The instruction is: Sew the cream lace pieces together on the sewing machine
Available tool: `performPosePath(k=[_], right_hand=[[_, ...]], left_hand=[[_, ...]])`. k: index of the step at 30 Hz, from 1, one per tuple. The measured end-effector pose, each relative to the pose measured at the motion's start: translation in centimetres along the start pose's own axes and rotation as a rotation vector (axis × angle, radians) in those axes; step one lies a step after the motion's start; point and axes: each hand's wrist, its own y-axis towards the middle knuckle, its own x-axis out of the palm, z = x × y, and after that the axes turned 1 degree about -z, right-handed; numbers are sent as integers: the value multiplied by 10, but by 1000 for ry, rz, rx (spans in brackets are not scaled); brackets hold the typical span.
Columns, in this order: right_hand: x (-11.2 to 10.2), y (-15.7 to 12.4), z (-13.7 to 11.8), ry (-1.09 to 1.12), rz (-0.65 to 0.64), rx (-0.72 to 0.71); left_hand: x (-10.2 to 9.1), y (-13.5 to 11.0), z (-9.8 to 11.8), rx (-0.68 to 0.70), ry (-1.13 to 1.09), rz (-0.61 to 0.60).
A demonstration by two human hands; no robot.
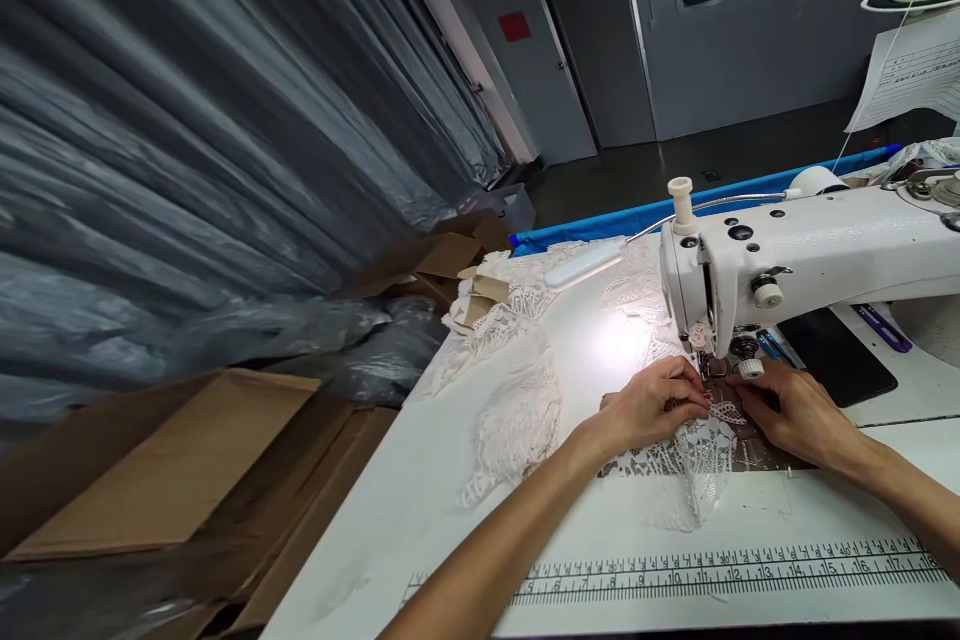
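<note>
A piece of white lace (705, 460) lies at the needle of a white sewing machine (825, 255), partly over the brown plate (772, 450) below it. My left hand (660, 400) pinches the lace just left of the presser foot (703, 363), its fingers closed together. On the other side, my right hand (799, 415) reaches in close to the needle with bent fingers. Its fingertips are partly hidden behind the machine's tension knob, so what they touch cannot be made out.
More lace (517, 420) is piled on the white table (420, 500) to the left. A lit lamp (585, 263) hangs over it. A black phone (836, 355) and purple snips (883, 328) lie under the machine arm. A printed ruler (705, 575) runs along the front. Cardboard boxes (172, 460) stand left.
</note>
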Motion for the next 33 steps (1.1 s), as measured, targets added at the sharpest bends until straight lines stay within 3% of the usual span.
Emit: performPosePath(k=[6,8,11,16,19,21,23,26,29,33], right_hand=[[-1,-3,-17,72,-135,-62],[2,-5,-24,102,-183,-102],[4,-5,-31,183,-206,-76],[3,-4,-36,347,-287,159],[7,-1,-40,582,-351,337],[12,2,-44,706,-357,474],[17,5,-49,674,-343,554],[21,4,-51,247,-253,437],[19,-1,-43,-241,-119,177],[17,-8,-26,-325,-128,-310]], left_hand=[[0,-5,16,153,249,-13],[-4,-7,21,140,275,-15],[-13,-12,26,31,145,-11],[-26,-20,29,-244,-273,7],[-30,-17,30,-347,-432,-36],[-32,-9,30,-388,-391,-75],[-33,3,30,-373,-199,-106],[-30,17,27,-273,178,-165],[-23,18,23,-230,444,-57],[-14,9,16,-280,592,79]])
